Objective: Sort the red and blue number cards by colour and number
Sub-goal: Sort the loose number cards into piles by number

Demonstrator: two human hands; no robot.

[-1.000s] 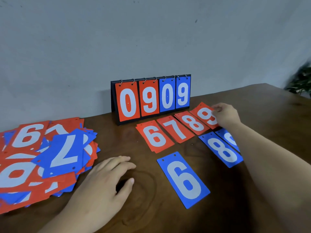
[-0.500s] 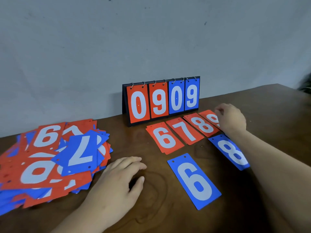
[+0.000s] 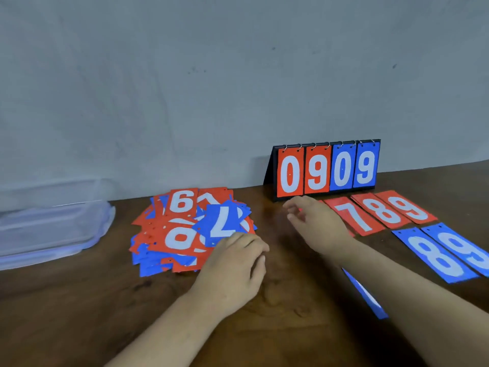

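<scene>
Since the earlier frame the right hand (image 3: 315, 223) has left the red 9 card (image 3: 410, 207) and swung to the middle of the frame. It hovers there motion-blurred, fingers loosely spread and holding nothing. The left hand (image 3: 232, 263) has slid up to the mixed pile of red and blue cards (image 3: 180, 234) at centre left. Its relaxed, bent fingers touch the lower edge of the blue 7 card (image 3: 222, 223) on top, with the thumb apart.

Right of centre, the red 7 card (image 3: 352, 215), red 8 card (image 3: 381, 210) and red 9 lie in a row before the flip scoreboard (image 3: 328, 168), which reads 0909. Below them the blue 8 card (image 3: 436, 255) and blue 9 card (image 3: 468, 250) lie side by side. A sliver of another blue card (image 3: 365, 295) shows under the right forearm. At far left a clear plastic container (image 3: 47, 226) sits on the wooden table (image 3: 79, 313).
</scene>
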